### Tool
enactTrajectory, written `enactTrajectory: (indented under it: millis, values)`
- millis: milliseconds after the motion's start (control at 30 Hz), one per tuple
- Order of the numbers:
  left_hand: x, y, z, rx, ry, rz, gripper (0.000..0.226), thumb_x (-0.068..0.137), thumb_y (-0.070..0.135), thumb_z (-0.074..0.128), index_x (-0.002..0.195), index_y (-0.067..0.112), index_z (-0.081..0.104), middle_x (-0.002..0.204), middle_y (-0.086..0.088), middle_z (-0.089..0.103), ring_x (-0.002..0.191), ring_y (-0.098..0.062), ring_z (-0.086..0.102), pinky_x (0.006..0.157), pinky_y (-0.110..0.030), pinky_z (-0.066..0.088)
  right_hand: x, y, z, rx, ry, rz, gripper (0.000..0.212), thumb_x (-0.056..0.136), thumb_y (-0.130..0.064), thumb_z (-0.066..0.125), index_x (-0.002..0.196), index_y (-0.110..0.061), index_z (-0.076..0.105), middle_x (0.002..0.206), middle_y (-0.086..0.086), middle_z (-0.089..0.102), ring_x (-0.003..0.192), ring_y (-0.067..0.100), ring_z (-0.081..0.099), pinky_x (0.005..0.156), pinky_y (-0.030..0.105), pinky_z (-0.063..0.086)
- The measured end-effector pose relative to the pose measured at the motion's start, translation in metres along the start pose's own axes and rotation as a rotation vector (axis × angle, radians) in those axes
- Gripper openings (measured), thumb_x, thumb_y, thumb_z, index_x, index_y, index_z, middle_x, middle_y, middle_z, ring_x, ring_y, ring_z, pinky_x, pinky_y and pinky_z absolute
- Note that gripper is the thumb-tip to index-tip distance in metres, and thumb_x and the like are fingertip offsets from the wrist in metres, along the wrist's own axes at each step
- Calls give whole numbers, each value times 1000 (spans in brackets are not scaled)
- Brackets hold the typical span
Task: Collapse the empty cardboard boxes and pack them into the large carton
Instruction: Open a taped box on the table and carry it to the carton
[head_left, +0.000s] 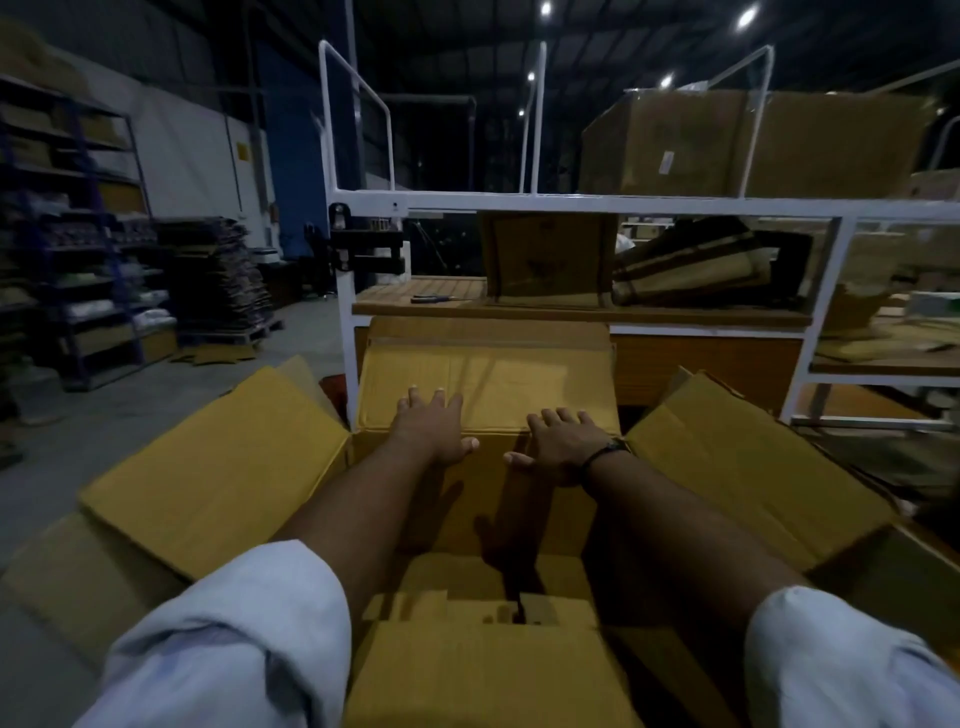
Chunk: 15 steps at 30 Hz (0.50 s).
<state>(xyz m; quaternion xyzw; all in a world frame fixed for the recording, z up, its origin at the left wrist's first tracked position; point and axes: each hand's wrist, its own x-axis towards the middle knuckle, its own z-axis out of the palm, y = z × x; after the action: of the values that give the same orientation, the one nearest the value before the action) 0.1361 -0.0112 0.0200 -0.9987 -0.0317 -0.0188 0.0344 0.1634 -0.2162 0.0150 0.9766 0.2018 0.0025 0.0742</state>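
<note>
Both hands lie flat with fingers straight, gripping nothing. The left hand (431, 431) and the right hand (563, 441) press side by side on the far flap (488, 374) of the large carton (467, 519), at 12 o'clock. The carton's side flaps splay toward 9 and 3 o'clock. Flattened cardboard (457, 577) lies inside it, toward 6 o'clock. Past the flap, a white metal rack (519, 200) holds a brown box (545, 260).

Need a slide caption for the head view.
Left hand and right hand rest flat on the far edge of the open large carton.
</note>
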Motion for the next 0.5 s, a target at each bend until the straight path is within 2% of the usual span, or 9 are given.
enactTrajectory:
  millis: [233, 367, 500]
  values:
    - [20, -11, 33, 7, -61, -19, 93, 97, 67, 46, 165, 21, 2, 172, -7, -7, 154, -48, -5, 125, -59, 6, 20, 25, 17, 38, -45, 38, 98, 93, -80, 31, 162, -14, 11, 170, 9, 9, 155, 33, 12, 124, 56, 12]
    - [22, -13, 37, -44, -38, -31, 89, 99, 68, 41, 165, 23, 3, 172, -3, -7, 155, -45, -2, 124, -59, 5, 23, 32, 27, 63, -67, 42, 104, 89, -85, 30, 164, -17, 5, 172, 4, -1, 156, 33, 6, 124, 59, 7]
    - [21, -16, 43, -36, -64, -35, 88, 99, 68, 40, 165, 24, 1, 172, -2, -9, 156, -43, 1, 123, -60, 6, 29, 30, 29, 143, -130, 90, 110, 83, -92, 28, 164, -21, 3, 172, -1, -2, 157, 31, 3, 123, 63, 1]
